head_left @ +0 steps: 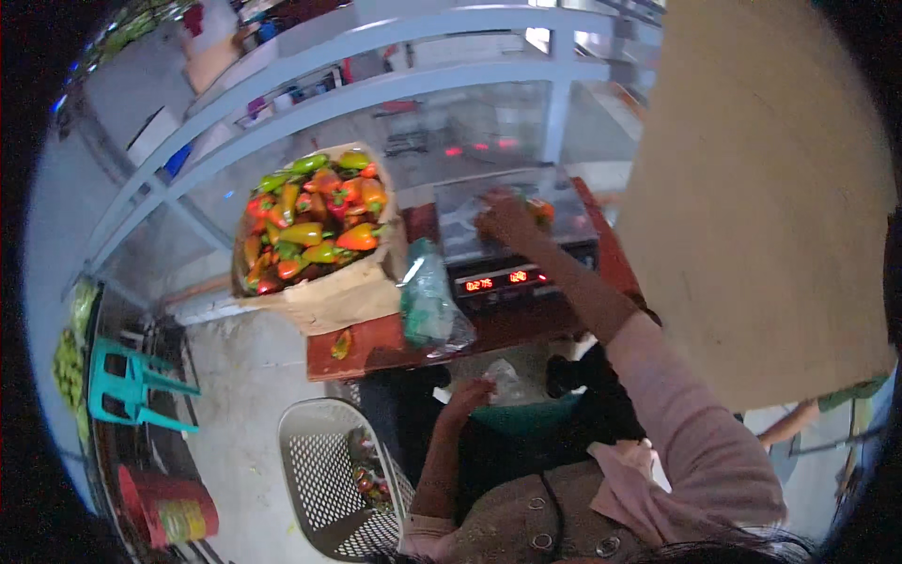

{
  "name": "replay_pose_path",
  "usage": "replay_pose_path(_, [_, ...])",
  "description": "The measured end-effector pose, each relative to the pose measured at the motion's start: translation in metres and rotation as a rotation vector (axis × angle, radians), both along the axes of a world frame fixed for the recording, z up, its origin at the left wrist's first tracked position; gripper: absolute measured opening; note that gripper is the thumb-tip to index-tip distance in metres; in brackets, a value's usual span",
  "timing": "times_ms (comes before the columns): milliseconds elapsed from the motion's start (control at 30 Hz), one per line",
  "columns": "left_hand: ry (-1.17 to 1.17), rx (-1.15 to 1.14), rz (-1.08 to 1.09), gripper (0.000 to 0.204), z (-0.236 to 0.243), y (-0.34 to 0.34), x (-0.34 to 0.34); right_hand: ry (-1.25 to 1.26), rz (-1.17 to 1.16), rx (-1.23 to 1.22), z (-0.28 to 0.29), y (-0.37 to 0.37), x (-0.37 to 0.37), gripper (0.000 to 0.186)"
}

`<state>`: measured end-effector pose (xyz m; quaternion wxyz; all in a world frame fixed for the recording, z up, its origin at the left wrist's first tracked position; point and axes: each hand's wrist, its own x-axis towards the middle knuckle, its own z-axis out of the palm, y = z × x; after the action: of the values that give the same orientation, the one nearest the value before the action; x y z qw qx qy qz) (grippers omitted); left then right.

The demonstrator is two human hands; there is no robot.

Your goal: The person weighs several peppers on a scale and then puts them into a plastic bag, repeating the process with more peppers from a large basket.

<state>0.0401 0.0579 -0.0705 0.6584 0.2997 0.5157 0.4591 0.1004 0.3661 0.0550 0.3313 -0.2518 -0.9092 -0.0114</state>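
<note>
Pepper (542,211) on scale (462,224) — right hand (505,218) beside; left hand (473,394) lower

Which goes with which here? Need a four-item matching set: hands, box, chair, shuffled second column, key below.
1. right hand
2. left hand
3. cardboard box
4. plastic chair

A. turquoise
B. at a clear plastic bag, lower than the table edge in view
C. filled with red, orange and green peppers
D. at the top plate of the scale

Pairs: 1-D, 2-B, 3-C, 4-A
</note>
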Motion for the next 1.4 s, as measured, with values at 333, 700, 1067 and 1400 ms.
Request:
replay_pose_path(333, [0.036,0.035,-0.077,0.042,0.01,0.013,0.014,-0.117,-0.315,-0.312,0.002,0.028,0.083,0.038])
replay_pose_path(700, [0.051,0.049,-0.143,0.039,0.023,0.018,0.017,0.405,0.155,-0.304,0.079,0.019,-0.044,0.037])
replay_pose_path(1067, [0.124,0.011,-0.129,0.045,0.01,0.015,0.014,-0.01,0.205,0.245,0.085,-0.106,-0.14,0.031])
replay_pose_path(1400, [0.179,0.017,-0.084,0.036,0.024,0.014,0.008,0.298,0.121,-0.356,0.114,-0.057,-0.084,0.034])
